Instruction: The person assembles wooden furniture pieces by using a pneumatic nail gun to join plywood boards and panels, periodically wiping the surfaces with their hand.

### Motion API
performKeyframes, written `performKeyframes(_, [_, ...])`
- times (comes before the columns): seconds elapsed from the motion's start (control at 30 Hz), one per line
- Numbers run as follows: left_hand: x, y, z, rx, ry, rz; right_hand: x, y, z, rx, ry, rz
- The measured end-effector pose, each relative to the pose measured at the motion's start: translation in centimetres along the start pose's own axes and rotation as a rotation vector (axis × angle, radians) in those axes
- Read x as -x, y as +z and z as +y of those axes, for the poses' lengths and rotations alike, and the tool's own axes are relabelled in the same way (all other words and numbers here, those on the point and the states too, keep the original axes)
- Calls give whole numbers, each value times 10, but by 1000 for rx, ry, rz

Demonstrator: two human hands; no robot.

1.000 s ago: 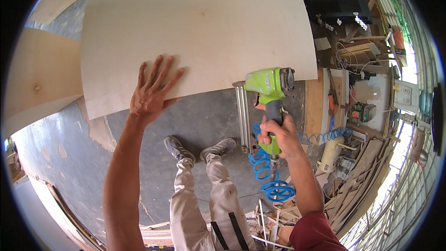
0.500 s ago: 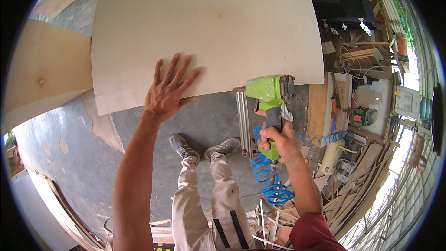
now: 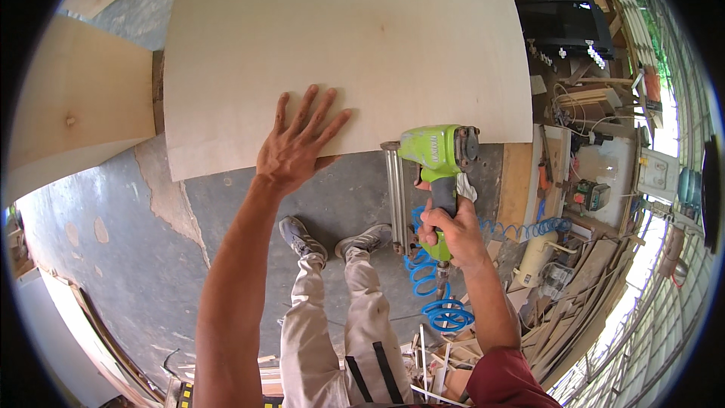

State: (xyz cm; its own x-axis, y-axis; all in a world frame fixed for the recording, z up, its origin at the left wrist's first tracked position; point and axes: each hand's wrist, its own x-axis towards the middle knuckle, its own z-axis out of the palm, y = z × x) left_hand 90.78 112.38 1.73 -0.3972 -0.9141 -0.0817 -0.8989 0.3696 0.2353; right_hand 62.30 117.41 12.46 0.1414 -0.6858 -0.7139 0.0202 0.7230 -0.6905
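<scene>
Gap narrowed between left-hand grip [image 3: 296, 143] and lime-green-and-black pistol-shaped nail gun [image 3: 434, 146], 2 o'clock. Left: spread flat on pale plywood board [image 3: 347, 38], 12 o'clock. Right-hand grip [image 3: 458, 233]: wrapped round handle [image 3: 444, 193]. Advisable: steady pressure, left fingertips [image 3: 343, 116] off nose [image 3: 390, 146] line.

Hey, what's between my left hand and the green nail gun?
In the head view, only a bare stretch of the pale board shows between your left hand and the green nail gun, with grey floor past its near edge.

We see the board [image 3: 347, 45] cut off at its far edge, our right hand [image 3: 455, 228] partly hiding the nail gun [image 3: 434, 147].
</scene>
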Motion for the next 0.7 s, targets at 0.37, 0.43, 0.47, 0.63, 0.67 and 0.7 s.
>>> performKeyframes(0.37, [-2, 6, 0, 61, 38, 89, 1, 35, 4, -4, 26, -86])
performKeyframes(0.43, [-2, 8, 0, 76, 45, 103, 0, 41, 5, 4, 22, -86])
performKeyframes(0.47, [-2, 9, 0, 86, 47, 112, 0, 43, 5, 17, 16, -82])
performKeyframes(0.63, [-3, 11, 2, 92, 57, 132, 0, 45, 6, 20, -4, -82])
performKeyframes(0.67, [-3, 12, 2, 103, 58, 137, 0, 45, 6, 15, -2, -77])
performKeyframes(0.7, [-4, 13, 2, 113, 58, 135, 0, 44, 7, 9, 1, -72])
